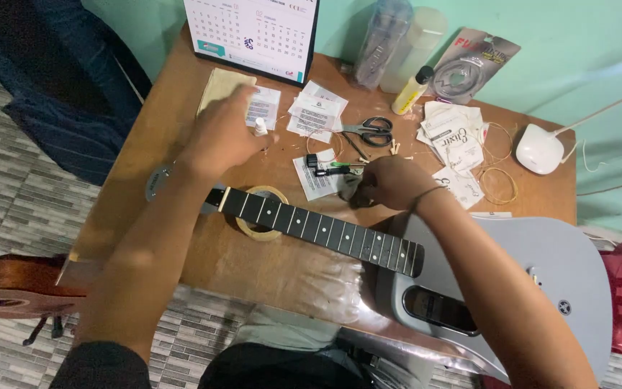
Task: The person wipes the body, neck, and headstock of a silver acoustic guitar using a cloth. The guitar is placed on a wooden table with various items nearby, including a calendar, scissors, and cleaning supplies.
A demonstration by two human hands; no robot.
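One grey guitar (541,266), two hands (left (221,133), right (390,181)), one scissors (372,130)

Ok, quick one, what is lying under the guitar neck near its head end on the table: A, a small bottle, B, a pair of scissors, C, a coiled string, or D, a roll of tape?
D: the roll of tape lies flat on the table with the dark guitar neck crossing over it, while the scissors lie farther back among the paper packets.
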